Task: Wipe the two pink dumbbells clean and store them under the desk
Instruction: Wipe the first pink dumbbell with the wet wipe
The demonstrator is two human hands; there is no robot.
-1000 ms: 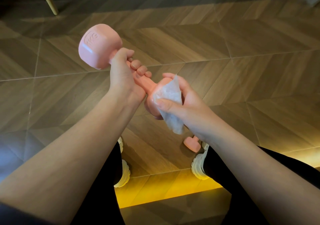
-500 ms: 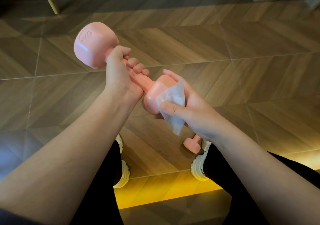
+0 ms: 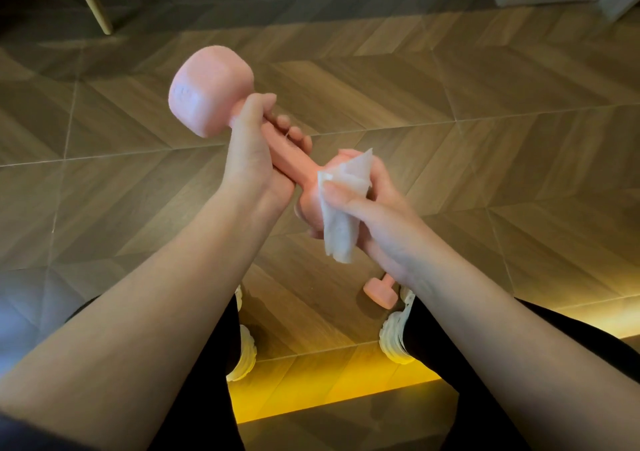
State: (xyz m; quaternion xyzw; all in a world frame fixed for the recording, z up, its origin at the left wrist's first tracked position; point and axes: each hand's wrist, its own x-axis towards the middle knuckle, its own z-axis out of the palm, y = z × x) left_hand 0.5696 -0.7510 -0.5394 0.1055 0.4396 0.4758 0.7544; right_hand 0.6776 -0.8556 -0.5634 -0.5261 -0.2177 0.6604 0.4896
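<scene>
Head view: pink dumbbell (image 3: 207,90) gripped by left hand (image 3: 252,152); white wipe (image 3: 341,228) pinched against its near end by right hand (image 3: 381,222). Embossed marking (image 3: 185,92) blurred, unreadable; second dumbbell (image 3: 379,293) seen on floor (image 3: 485,173).

2nd dumbbell (image 3: 379,293) at 5 o'clock is mostly behind the right wrist (image 3: 415,277); held dumbbell (image 3: 207,90) has its near head half under the wipe (image 3: 341,228), marking too blurry.

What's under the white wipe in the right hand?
The near head of the pink dumbbell, which the left hand grips by the handle. The right hand presses the wipe onto it. The face beneath is covered, so its cleanliness can't be seen.
</scene>
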